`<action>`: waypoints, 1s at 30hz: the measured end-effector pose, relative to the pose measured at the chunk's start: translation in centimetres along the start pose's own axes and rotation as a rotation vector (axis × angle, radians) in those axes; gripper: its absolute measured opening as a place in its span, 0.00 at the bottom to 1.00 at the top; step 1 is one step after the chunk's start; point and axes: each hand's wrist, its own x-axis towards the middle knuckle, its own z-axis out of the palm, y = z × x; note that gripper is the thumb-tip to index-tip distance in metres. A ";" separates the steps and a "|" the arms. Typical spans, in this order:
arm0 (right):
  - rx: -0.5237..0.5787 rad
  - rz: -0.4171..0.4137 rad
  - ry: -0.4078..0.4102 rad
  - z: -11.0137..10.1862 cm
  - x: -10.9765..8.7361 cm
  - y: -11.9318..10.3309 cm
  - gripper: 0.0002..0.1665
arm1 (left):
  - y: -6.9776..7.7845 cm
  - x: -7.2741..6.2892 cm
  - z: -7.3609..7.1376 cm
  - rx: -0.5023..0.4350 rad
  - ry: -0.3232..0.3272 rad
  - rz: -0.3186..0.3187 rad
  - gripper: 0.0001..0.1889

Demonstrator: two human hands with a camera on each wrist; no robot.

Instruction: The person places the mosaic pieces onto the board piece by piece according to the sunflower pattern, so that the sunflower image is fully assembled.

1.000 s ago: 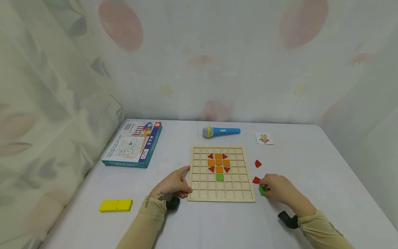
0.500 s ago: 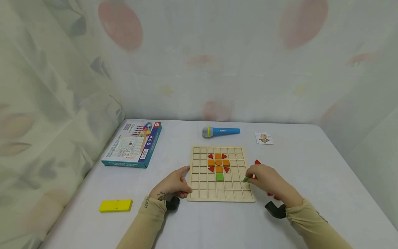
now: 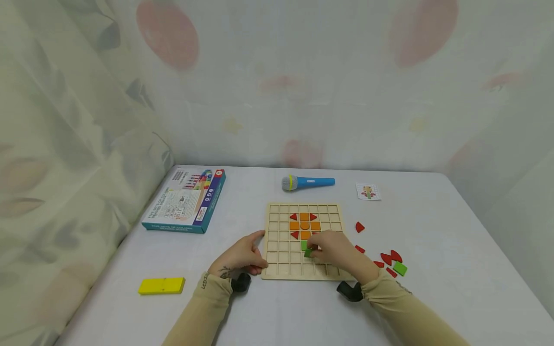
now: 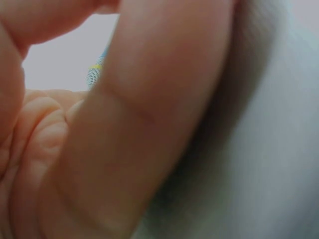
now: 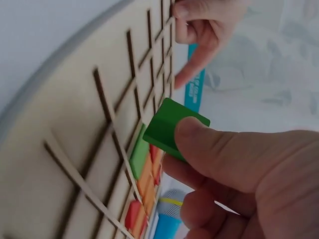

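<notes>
My right hand (image 3: 339, 250) pinches a green square tile (image 5: 163, 119) between thumb and fingers, low over the wooden grid board (image 3: 277, 271). The held tile is just below another green tile (image 3: 304, 245) set in the board. Above that, orange tiles (image 3: 304, 216) form a cross with an orange round piece (image 3: 305, 225) at its centre. Red triangles (image 3: 294, 235) sit at the cross's corners; my right hand partly covers the lower right one. My left hand (image 3: 238, 254) touches the board's left edge with its index finger and thumb, its other fingers tucked in.
Right of the board lie several red pieces (image 3: 386, 259) and a green square (image 3: 400, 268). A small pattern card (image 3: 368, 191) and a blue toy microphone (image 3: 313, 182) lie behind. On the left are a flat game box (image 3: 182, 202) and a yellow block (image 3: 161, 286).
My right hand has carried the green tile left from the loose pieces, across the board's right edge, to just below the green tile there. My left hand has stayed at the left edge.
</notes>
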 end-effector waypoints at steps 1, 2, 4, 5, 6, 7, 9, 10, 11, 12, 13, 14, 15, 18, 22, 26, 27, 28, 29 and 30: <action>0.004 0.006 -0.012 0.2 0.1 -0.1 0.04 | 0.0 0.0 0.0 0.000 0.000 0.000 0.52; 0.009 0.016 -0.024 0.4 0.2 -0.2 0.04 | 0.0 0.0 0.0 -0.002 0.000 -0.001 0.52; 0.022 0.027 -0.044 0.6 0.3 -0.4 0.03 | 0.1 0.0 0.0 -0.006 -0.001 -0.003 0.53; 0.026 0.033 -0.052 0.7 0.3 -0.5 0.03 | 0.1 0.0 0.0 -0.007 -0.001 -0.004 0.53; 0.033 0.037 -0.056 0.8 0.3 -0.6 0.03 | 0.1 0.0 0.0 -0.007 -0.001 -0.004 0.53; 0.035 0.043 -0.058 0.8 0.4 -0.7 0.03 | 0.1 0.0 0.0 -0.007 -0.001 -0.005 0.53; 0.021 0.044 -0.055 0.9 0.4 -0.7 0.03 | 0.1 0.0 0.0 -0.004 0.000 -0.004 0.53; 0.015 0.046 -0.054 0.9 0.4 -0.7 0.02 | 0.1 0.0 0.0 -0.003 0.000 -0.003 0.53; 0.013 0.048 -0.049 0.9 0.4 -0.8 0.02 | 0.1 0.0 0.0 -0.002 0.001 -0.002 0.53; 0.006 0.046 -0.044 1.0 0.3 -0.8 0.02 | 0.0 0.0 0.0 -0.001 0.001 -0.001 0.53; -0.003 0.047 -0.039 1.1 0.3 -0.7 0.02 | 0.0 0.0 0.0 0.000 0.001 -0.001 0.53; -0.008 0.044 -0.033 1.1 0.3 -0.7 0.02 | 0.1 0.0 0.0 0.001 0.001 -0.001 0.53; -0.014 0.040 -0.029 1.2 0.3 -0.7 0.02 | 0.0 0.0 0.0 0.002 0.000 0.000 0.53; -0.026 0.025 -0.019 1.4 0.2 -0.7 0.02 | 0.0 0.0 0.0 0.005 -0.001 0.002 0.53; -0.043 0.027 -0.020 1.5 0.2 -0.8 0.03 | 0.0 0.0 0.0 -0.005 -0.001 -0.002 0.53; -0.034 0.041 -0.012 1.1 0.0 -0.8 0.07 | 0.0 0.0 0.0 -0.019 0.001 -0.010 0.53; -0.027 0.046 -0.007 0.9 -0.1 -0.8 0.08 | 0.0 0.0 0.0 -0.021 0.002 -0.011 0.53; -0.025 0.049 0.004 0.7 -0.2 -0.6 0.08 | -0.1 0.0 0.0 -0.023 0.002 -0.011 0.53; -0.026 0.057 0.015 0.3 -0.4 -0.5 0.09 | -0.1 0.0 0.0 -0.021 0.002 -0.011 0.53; -0.022 0.075 0.026 -0.1 -0.6 -0.3 0.10 | -0.1 0.0 0.0 -0.019 0.003 -0.010 0.53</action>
